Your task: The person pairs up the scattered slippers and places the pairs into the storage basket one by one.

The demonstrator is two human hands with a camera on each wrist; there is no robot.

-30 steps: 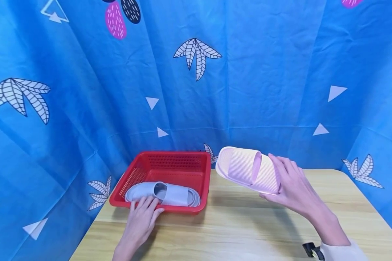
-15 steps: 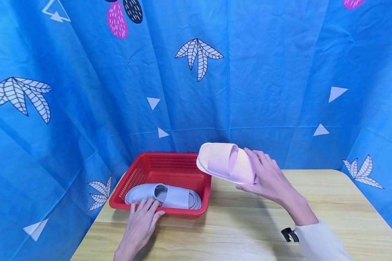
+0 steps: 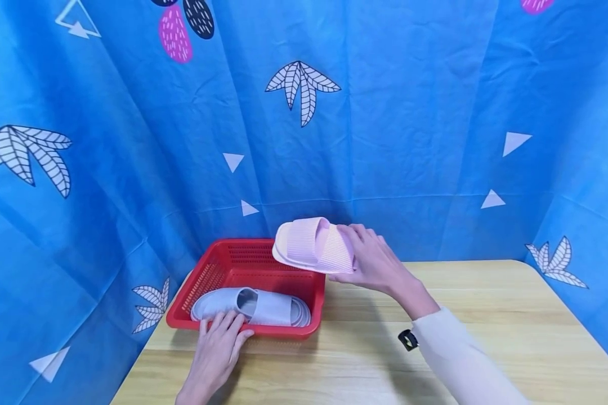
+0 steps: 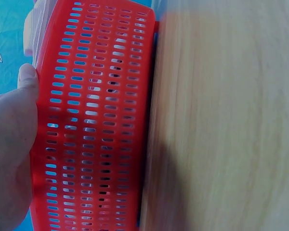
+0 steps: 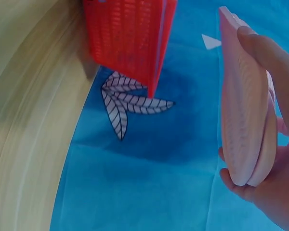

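My right hand (image 3: 377, 259) grips a pair of pale pink slippers (image 3: 304, 244) by one end, two soles pressed together in the right wrist view (image 5: 243, 110). The slippers have ribbed double straps and hang above the right rear part of a red plastic basket (image 3: 314, 323). Grey slippers (image 3: 273, 308) lie along the near side inside the basket, seemingly stacked. My left hand (image 3: 215, 351) holds the basket's near rim, fingers over the edge beside the grey slippers. In the left wrist view its thumb (image 4: 28, 77) lies against the rim; the fingertips are hidden there.
The basket stands at the left rear of a light wooden table (image 3: 486, 326). A blue patterned curtain (image 3: 400, 140) hangs behind and on both sides. A black strap piece (image 3: 408, 340) shows beside the right sleeve (image 3: 456, 349).
My right hand has carried the pink slippers leftward, from the right of the basket to above it. My left hand stays on the rim, and the grey slippers have not moved.
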